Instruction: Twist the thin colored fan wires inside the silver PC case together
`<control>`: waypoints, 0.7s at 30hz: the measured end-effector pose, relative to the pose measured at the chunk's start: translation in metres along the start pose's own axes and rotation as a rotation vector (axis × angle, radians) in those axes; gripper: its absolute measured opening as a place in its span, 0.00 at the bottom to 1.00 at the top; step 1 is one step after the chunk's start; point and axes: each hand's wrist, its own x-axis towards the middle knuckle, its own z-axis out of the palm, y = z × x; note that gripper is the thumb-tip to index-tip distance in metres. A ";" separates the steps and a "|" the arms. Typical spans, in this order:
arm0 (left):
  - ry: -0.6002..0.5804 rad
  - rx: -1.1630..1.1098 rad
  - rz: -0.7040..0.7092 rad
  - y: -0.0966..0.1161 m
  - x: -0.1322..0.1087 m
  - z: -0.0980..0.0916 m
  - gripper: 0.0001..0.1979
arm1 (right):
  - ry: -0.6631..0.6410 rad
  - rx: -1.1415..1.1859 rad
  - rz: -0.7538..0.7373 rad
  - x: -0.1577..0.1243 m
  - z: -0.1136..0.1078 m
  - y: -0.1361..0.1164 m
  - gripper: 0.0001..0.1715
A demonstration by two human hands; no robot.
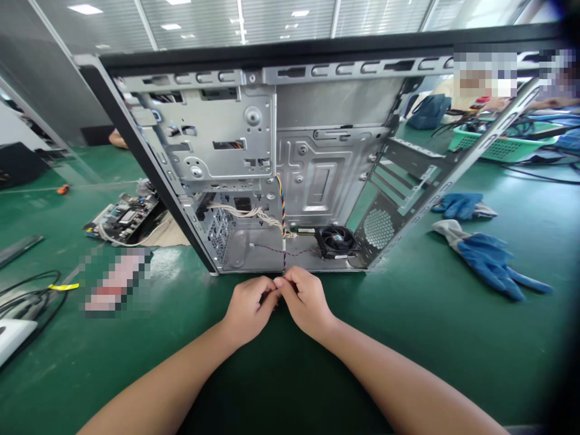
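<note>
An open metal computer case point(317, 151) stands on the green table point(408, 338) right in front of me. A twisted multicoloured cable point(283, 223) runs from inside the case down to its front edge. My left hand point(247, 308) and my right hand point(306, 299) meet at the end of that cable, fingers pinched together around it. What sits between the fingertips is hidden. A black cooling fan point(338, 240) lies on the case floor just behind my right hand. A bundle of pale wires point(244, 212) crosses the case interior on the left.
Blue-and-white work gloves point(492, 257) and a second pair point(460, 205) lie at the right. A circuit board point(124, 217) rests left of the case. A green basket point(501, 145) of cables sits far right near another person. Black cables point(27, 296) lie at the left edge.
</note>
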 end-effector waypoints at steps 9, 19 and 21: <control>-0.037 -0.072 -0.035 0.002 0.001 -0.001 0.10 | 0.001 0.013 -0.009 0.000 0.001 0.000 0.15; 0.015 -0.079 -0.024 -0.002 0.000 0.002 0.09 | 0.016 0.017 0.009 0.000 -0.001 -0.002 0.15; 0.012 -0.085 -0.021 -0.001 0.000 0.002 0.09 | 0.026 0.029 0.014 0.000 -0.001 -0.002 0.14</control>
